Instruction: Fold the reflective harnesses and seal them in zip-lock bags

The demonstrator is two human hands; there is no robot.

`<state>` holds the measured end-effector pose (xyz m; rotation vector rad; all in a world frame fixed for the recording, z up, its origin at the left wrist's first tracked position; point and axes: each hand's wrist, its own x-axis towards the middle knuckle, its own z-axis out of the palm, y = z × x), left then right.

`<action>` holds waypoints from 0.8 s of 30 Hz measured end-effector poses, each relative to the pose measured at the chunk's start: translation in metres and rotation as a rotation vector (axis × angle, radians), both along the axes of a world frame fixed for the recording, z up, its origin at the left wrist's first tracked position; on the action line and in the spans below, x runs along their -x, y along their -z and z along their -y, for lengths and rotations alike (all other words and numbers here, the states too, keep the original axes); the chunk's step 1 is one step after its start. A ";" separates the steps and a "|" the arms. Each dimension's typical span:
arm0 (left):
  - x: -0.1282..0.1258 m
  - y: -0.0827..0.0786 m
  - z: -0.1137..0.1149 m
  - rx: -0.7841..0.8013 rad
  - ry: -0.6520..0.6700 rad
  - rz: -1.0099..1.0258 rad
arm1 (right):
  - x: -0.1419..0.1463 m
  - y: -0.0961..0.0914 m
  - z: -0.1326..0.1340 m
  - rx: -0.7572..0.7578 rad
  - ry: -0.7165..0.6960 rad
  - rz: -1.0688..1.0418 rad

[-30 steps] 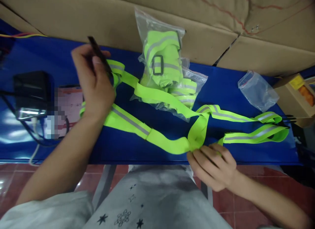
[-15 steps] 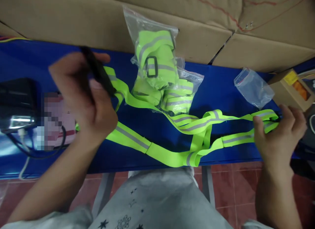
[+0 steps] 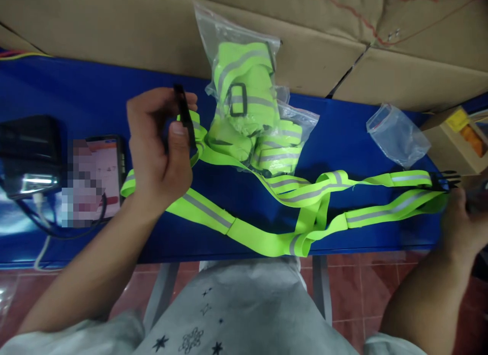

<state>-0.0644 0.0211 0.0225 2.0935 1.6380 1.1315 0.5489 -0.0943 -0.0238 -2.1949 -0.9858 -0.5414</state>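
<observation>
Strap (image 3: 263, 239): green, winding across the table (image 3: 339, 136) from nine to three o'clock.
Left hand (image 3: 154, 156): thumb and fingers pinched on a black buckle (image 3: 185, 113), nine o'clock.
Right hand (image 3: 463, 225): just past three, blurred, cut off; I cannot tell its grip.
Filled bags (image 3: 249, 98): at least two, twelve o'clock.
Phone (image 3: 111, 164): one, nine o'clock.

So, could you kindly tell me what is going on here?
A person's left hand pinches a black piece at the left part of a green strap spread along a blue table. The right hand is at the strap's right end; whether it grips is unclear. Bagged straps sit behind, a clear bag to their right.
</observation>
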 end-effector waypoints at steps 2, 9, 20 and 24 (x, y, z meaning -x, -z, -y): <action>0.002 0.000 -0.002 -0.015 0.011 0.047 | -0.002 0.001 -0.009 0.028 0.095 -0.214; 0.007 0.002 -0.013 -0.030 -0.048 0.226 | 0.025 -0.015 -0.013 0.162 0.015 -0.407; 0.031 0.026 -0.046 -0.360 0.134 0.497 | 0.065 -0.044 -0.028 0.185 -0.223 -0.796; 0.032 0.016 -0.046 -0.317 0.154 0.300 | 0.055 -0.044 -0.040 0.126 -0.136 -0.613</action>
